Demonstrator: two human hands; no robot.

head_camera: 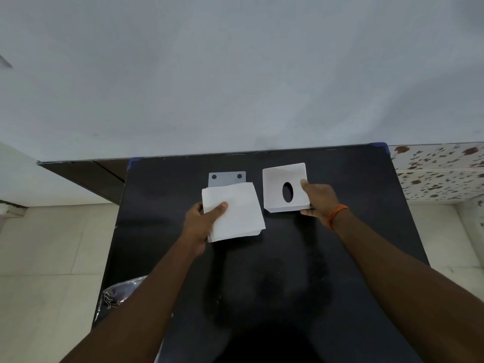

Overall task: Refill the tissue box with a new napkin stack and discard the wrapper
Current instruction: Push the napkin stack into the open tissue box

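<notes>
My left hand (203, 221) grips a square stack of white napkins (235, 213) by its left edge, thumb on top, just above the black table (262, 271). Behind the stack lies a flat grey base plate (227, 177) with two dark dots, partly covered by the napkins. To the right, my right hand (318, 197) holds the white tissue box cover (277, 179) by its right side. The cover lies upside down, its hollow inside facing up, with its dark oval slot (287, 192) showing. Stack and cover are a short gap apart.
A crinkled clear plastic wrapper (117, 294) hangs at the table's left edge near my left forearm. A plain wall runs behind the table. A floral-patterned surface (442, 171) lies to the right, pale floor tiles on both sides.
</notes>
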